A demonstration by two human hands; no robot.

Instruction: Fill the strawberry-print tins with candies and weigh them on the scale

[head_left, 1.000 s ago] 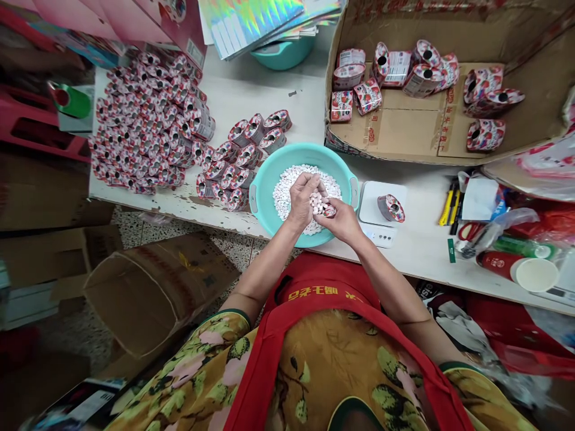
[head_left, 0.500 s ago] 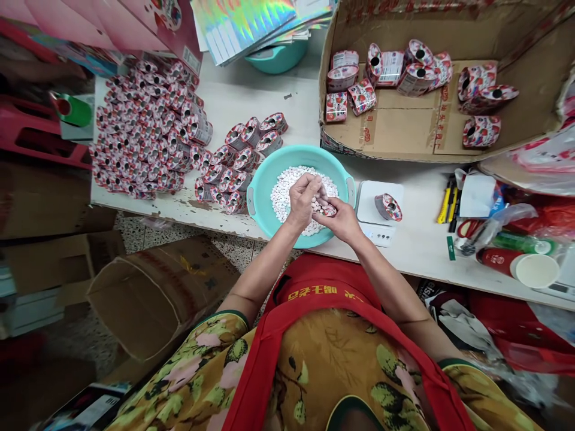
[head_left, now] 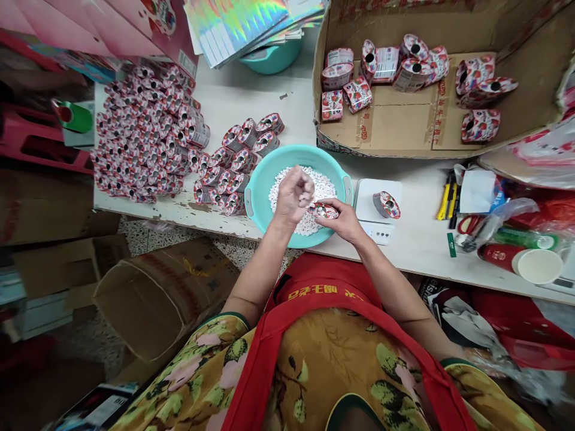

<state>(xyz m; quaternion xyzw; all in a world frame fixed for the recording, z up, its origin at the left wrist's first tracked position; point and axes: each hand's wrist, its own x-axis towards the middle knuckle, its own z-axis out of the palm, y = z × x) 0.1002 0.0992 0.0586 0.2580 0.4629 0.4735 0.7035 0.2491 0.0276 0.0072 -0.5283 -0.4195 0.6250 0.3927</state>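
Note:
A teal basin (head_left: 260, 221) holds many small white candies (head_left: 321, 185). Over its right part, my right hand (head_left: 345, 220) grips a red and white printed packet (head_left: 325, 210) with its opening facing up. My left hand (head_left: 293, 194) is just left of the packet, above the candies, palm turned up and fingers curled around some white candies. Right of the basin, a similar packet (head_left: 387, 205) rests on a white scale (head_left: 378, 188). Several more packets (head_left: 245, 160) stand beside the basin on the left.
A large pile of packets (head_left: 144, 131) covers the table's left side. An open cardboard box (head_left: 395, 134) with packets stands at the back right. Knives (head_left: 447, 197) and a paper cup (head_left: 536, 266) lie right. Below left is an open carton (head_left: 166, 293).
My left hand has drawn back left from the packet and turned its palm up, with candies in its fingers. My right hand still holds the packet in nearly the same place.

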